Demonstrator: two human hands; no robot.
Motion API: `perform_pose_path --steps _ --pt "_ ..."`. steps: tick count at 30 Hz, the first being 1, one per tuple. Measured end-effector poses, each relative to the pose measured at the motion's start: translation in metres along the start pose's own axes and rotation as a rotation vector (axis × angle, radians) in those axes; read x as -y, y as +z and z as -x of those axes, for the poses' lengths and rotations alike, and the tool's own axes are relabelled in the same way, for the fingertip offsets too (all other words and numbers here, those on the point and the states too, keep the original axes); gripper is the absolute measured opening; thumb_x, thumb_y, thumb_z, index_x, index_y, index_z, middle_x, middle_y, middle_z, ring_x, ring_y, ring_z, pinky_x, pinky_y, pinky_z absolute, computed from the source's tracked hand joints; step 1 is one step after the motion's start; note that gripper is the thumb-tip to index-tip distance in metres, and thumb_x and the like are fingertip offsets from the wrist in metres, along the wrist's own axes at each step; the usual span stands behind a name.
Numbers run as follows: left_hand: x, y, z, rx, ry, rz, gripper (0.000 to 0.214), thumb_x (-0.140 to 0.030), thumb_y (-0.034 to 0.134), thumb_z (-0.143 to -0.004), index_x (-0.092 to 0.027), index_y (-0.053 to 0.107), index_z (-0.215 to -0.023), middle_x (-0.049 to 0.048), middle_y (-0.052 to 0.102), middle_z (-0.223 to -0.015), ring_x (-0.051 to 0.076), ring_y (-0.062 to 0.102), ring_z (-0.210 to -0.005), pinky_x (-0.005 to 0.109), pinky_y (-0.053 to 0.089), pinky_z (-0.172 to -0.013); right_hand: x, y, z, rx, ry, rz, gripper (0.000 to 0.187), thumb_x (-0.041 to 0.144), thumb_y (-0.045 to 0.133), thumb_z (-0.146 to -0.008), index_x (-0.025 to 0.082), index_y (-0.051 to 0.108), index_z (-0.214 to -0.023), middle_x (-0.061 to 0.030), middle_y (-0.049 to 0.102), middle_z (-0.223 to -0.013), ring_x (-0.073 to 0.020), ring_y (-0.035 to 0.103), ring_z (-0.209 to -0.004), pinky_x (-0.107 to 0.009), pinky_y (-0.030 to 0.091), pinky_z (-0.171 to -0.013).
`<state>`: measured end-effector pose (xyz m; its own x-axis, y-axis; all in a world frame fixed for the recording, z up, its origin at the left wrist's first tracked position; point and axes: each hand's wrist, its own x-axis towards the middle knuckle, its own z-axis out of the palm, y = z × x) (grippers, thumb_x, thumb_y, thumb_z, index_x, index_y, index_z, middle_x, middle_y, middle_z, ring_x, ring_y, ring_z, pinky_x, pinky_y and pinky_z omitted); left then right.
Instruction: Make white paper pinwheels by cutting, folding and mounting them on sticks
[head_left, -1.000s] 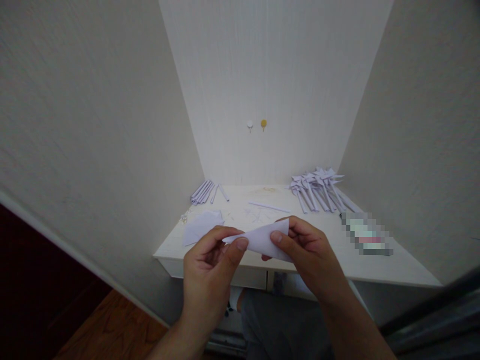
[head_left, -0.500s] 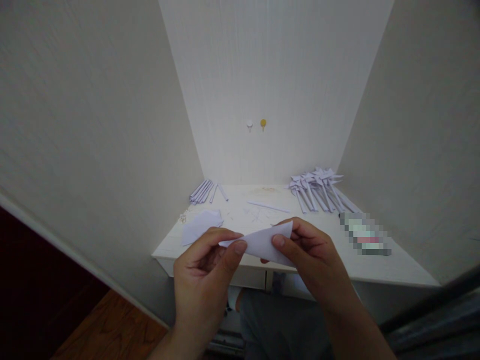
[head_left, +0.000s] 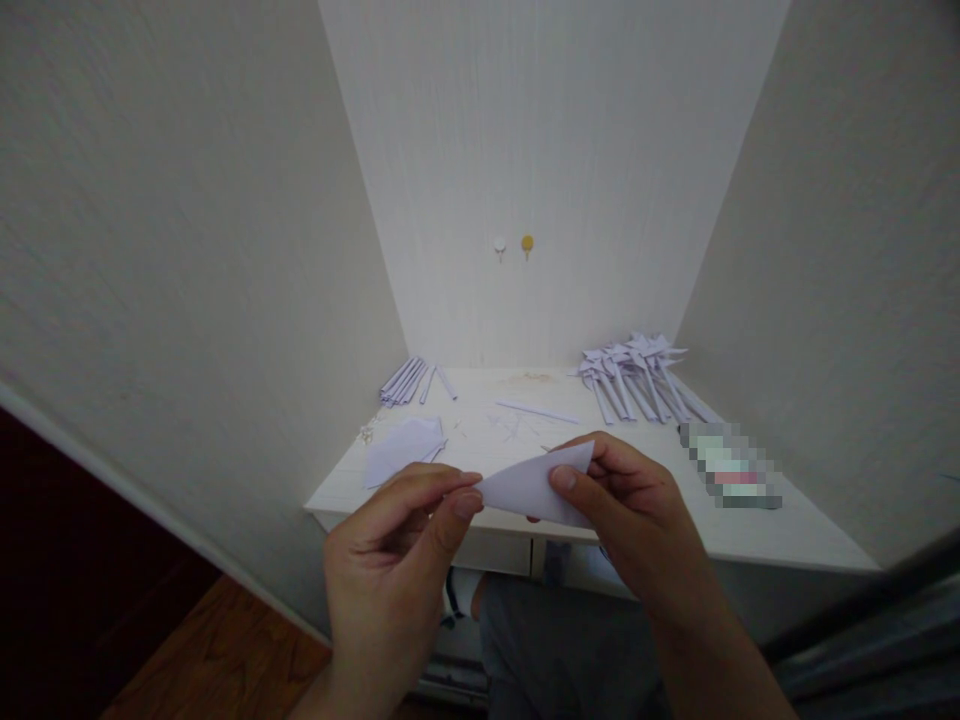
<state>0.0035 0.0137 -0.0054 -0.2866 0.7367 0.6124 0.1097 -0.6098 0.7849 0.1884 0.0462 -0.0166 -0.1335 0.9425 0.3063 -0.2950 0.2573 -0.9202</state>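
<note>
White paper, folded into a pointed triangular piece (head_left: pixel 529 487), is being held in the air just above the near edge of the white table (head_left: pixel 750 535), between both hands. The left hand (head_left: pixel 382 570) is pinching the narrow tip between thumb and forefinger, with the remaining fingers curling loosely underneath. The right hand (head_left: pixel 637 520) is gripping the wide end, its thumb pressing on the upper face and its fingers closing behind the sheet. At the back right of the table a heap of folded white paper pieces with long stems (head_left: pixel 637 375) is lying against the wall; at the back left a bundle of narrow folded paper strips (head_left: pixel 409 382) is resting, and a single strip (head_left: pixel 536 411) is lying near the middle. A few flat white sheets (head_left: pixel 405 448) are waiting near the left edge. Judging by this layout, many pieces are finished, the held piece is only partly folded, and the flat sheets are not yet worked.
</note>
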Motion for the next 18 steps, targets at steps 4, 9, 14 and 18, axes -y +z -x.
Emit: perform_pose_path --steps 4,9,14,18 --pt "0.0018 0.0009 0.0000 -0.001 0.005 0.045 0.018 -0.012 0.081 -0.081 -0.030 0.084 -0.083 -0.0020 0.080 -0.083 0.013 0.072 -0.079 0.018 0.058 -0.070 -0.0002 -0.0005 -0.0002 0.013 0.023 -0.018 0.021 0.039 0.085 -0.082 0.021 0.074 -0.085 -0.0012 0.073 -0.076 -0.0158 0.067 -0.067 -0.026 0.055 -0.061" --pt "-0.0005 0.0032 -0.0013 0.065 -0.013 0.064 0.015 -0.011 0.080 -0.080 -0.026 0.084 -0.081 -0.0011 0.078 -0.080 0.011 0.070 -0.075 0.015 0.056 -0.068 0.0008 -0.0027 -0.0019 0.139 0.092 -0.073 0.020 0.032 0.090 -0.077 0.019 0.078 -0.086 -0.0018 0.076 -0.075 -0.0137 0.068 -0.064 -0.022 0.056 -0.059" --pt "-0.0034 0.0054 -0.0023 0.102 -0.060 0.099 0.016 -0.010 0.082 -0.076 -0.024 0.084 -0.083 -0.0005 0.077 -0.080 0.011 0.070 -0.073 0.013 0.056 -0.063 0.0002 -0.0043 -0.0022 0.124 0.121 -0.107 0.018 0.031 0.089 -0.078 0.018 0.078 -0.083 -0.0017 0.076 -0.072 -0.0124 0.068 -0.061 -0.021 0.055 -0.057" --pt "-0.0023 0.0052 -0.0023 0.113 -0.104 0.119 0.016 -0.009 0.082 -0.076 -0.024 0.083 -0.081 -0.0012 0.077 -0.077 0.010 0.071 -0.069 0.013 0.056 -0.062 -0.0002 -0.0036 -0.0018 0.121 0.091 -0.092 0.017 0.031 0.089 -0.079 0.018 0.078 -0.083 -0.0016 0.076 -0.071 -0.0117 0.068 -0.062 -0.019 0.054 -0.058"
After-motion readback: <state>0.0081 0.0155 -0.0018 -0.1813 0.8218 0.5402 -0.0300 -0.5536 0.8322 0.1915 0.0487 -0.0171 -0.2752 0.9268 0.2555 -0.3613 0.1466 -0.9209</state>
